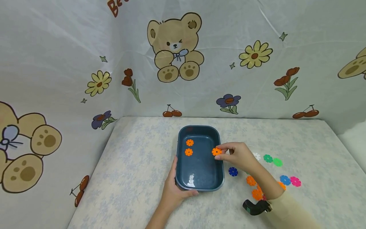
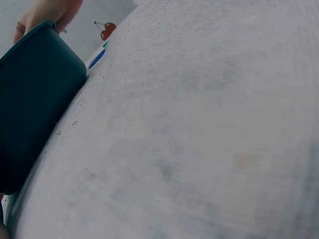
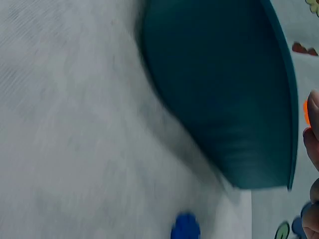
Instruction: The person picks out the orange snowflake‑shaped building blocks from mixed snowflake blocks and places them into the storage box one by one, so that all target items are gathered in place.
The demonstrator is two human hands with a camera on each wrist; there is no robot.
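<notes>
I see the left hand (image 1: 174,192), thumb and fingers spread, gripping the tray (image 1: 201,167) at its near left corner; the right hand (image 1: 239,155) pinches an orange disc (image 1: 216,152) at the tray's right rim, opposite two matching discs (image 1: 188,152) inside.

Cut-off "Be" lettering (image 1: 112,7) on backdrop (image 1: 220,25)

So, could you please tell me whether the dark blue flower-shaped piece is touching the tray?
Apart: the head view shows a strip of bare tabletop between the dark blue piece and the right side of the tray.
</notes>
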